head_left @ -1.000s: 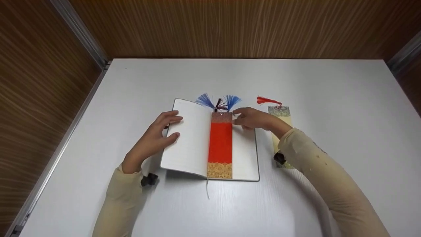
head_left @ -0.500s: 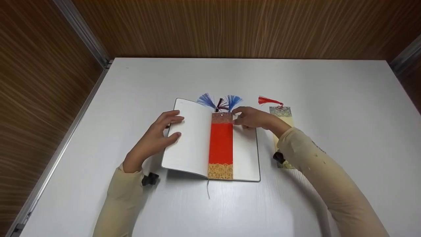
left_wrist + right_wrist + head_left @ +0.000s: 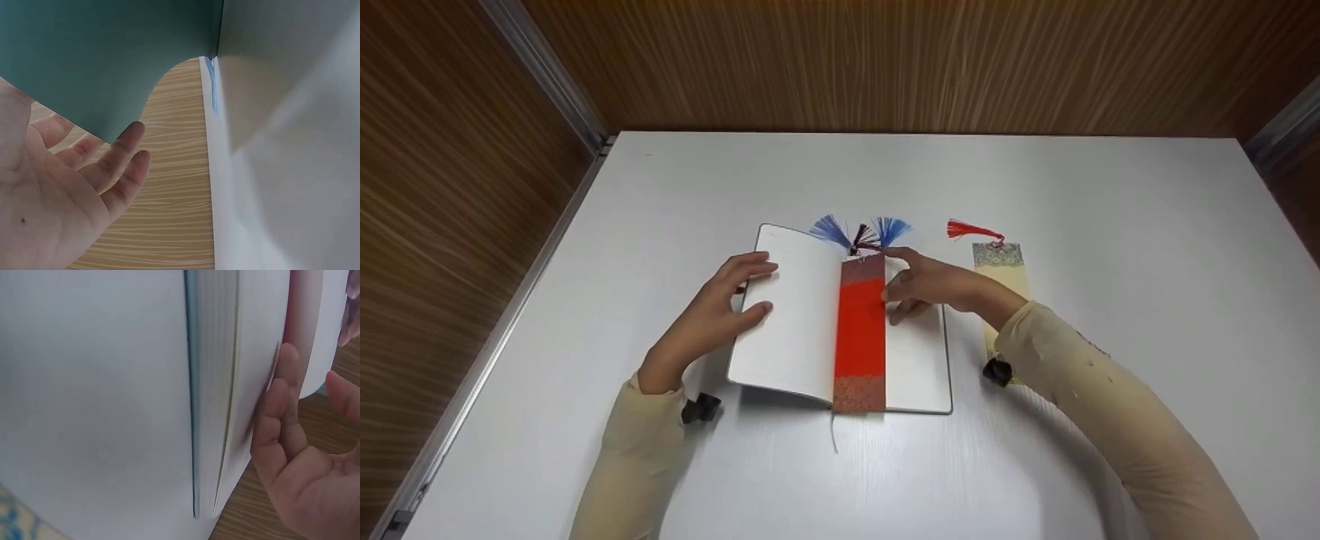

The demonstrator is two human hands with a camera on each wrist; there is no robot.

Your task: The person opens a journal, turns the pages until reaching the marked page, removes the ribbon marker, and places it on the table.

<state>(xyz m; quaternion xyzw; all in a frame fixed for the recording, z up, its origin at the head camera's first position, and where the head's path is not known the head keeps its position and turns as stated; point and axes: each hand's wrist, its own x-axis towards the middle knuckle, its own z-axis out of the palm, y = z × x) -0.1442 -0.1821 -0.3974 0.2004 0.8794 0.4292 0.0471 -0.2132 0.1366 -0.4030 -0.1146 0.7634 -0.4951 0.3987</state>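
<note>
A notebook (image 3: 919, 367) lies spread on the table in the head view, its left side raised. My left hand (image 3: 711, 315) grips the left edge of that side, thumb and some fingers over the white page; the left wrist view shows its green cover (image 3: 107, 62). A red bookmark (image 3: 861, 330) with patterned ends lies along the gutter. My right hand (image 3: 934, 285) holds its right edge with the fingertips. Blue tassels (image 3: 894, 230) and a dark one fan out above the top. In the right wrist view the fingertips (image 3: 288, 360) are at the red edge.
A cream bookmark (image 3: 997, 277) with patterned ends and a red tassel (image 3: 971, 229) lies on the white table (image 3: 1110, 225) right of the notebook, partly under the right forearm. A thin ribbon (image 3: 834, 435) hangs from the notebook's lower end. Wood-grain panels (image 3: 885, 67) border the table.
The right fingers have moved further down along the red bookmark. Its right edge is tilted up and shifted slightly left, and its lower end looks darker, with a pale edge beneath. The left hand stays.
</note>
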